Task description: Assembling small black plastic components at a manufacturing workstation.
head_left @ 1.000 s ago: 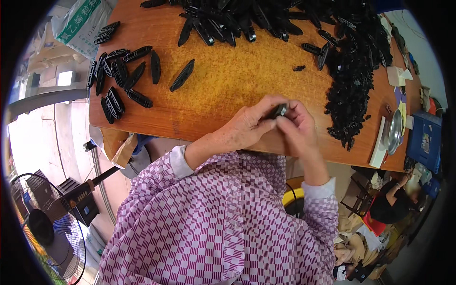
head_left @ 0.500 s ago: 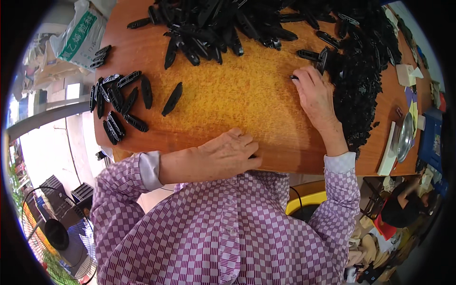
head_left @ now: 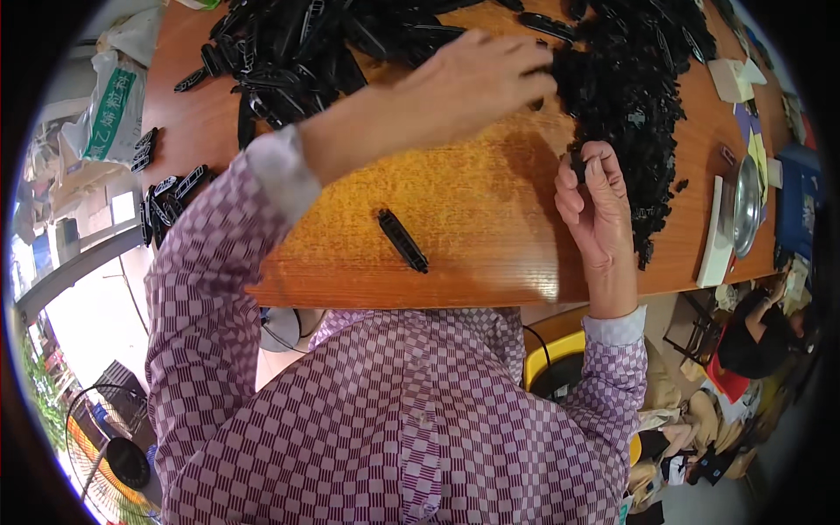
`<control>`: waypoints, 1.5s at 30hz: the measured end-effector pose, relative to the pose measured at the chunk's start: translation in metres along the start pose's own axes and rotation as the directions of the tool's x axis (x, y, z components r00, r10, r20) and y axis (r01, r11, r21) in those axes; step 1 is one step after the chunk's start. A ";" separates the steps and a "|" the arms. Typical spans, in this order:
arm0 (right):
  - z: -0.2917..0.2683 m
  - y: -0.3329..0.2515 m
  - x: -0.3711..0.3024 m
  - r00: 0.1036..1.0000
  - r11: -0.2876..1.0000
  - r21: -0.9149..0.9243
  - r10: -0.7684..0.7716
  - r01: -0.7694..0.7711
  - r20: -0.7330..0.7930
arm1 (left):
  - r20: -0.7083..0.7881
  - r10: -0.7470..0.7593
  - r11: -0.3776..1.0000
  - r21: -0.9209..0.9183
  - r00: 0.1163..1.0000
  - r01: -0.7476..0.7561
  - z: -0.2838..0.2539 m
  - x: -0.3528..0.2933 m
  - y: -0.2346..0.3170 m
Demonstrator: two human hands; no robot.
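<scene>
A small cluster of long black plastic casings (head_left: 166, 197) lies at the table's far-left edge, well apart from both hands. One slim black plastic casing (head_left: 403, 241) lies alone on the orange wooden table (head_left: 472, 254), below the left hand (head_left: 472, 83), whose curled fingers (head_left: 534, 66) touch the heap of small black plastic parts (head_left: 630, 96); their grasp cannot be told. The right hand (head_left: 599, 210) pinches a small black plastic piece (head_left: 577, 164) between fingertips, just beside the heap.
</scene>
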State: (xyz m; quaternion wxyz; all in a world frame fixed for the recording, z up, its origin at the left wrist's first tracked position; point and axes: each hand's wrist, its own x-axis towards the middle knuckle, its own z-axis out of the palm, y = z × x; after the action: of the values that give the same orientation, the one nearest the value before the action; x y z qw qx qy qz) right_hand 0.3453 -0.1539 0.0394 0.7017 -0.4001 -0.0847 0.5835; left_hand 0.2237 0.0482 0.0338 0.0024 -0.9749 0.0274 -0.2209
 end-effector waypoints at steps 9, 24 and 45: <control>0.004 -0.003 -0.024 0.998 0.990 -0.142 -0.028 0.019 -0.059 | 0.099 0.071 0.996 -0.057 0.993 -0.066 -0.006 0.026 -0.023; 0.074 0.054 -0.047 0.895 0.818 -0.425 -0.444 0.388 -0.037 | 0.503 -0.582 -0.448 -0.854 0.639 0.264 -0.067 -0.072 0.109; 0.095 0.085 -0.062 0.933 0.877 -0.361 -0.357 0.316 -0.052 | 0.262 -0.723 -0.075 -0.950 0.640 0.304 -0.065 -0.094 0.140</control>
State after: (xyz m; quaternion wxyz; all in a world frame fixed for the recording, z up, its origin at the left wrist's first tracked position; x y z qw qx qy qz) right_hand 0.2066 -0.1651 0.0678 0.7146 -0.5299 -0.2134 0.4039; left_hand 0.1037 -0.0864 0.0498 -0.6947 -0.6171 -0.2240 -0.2938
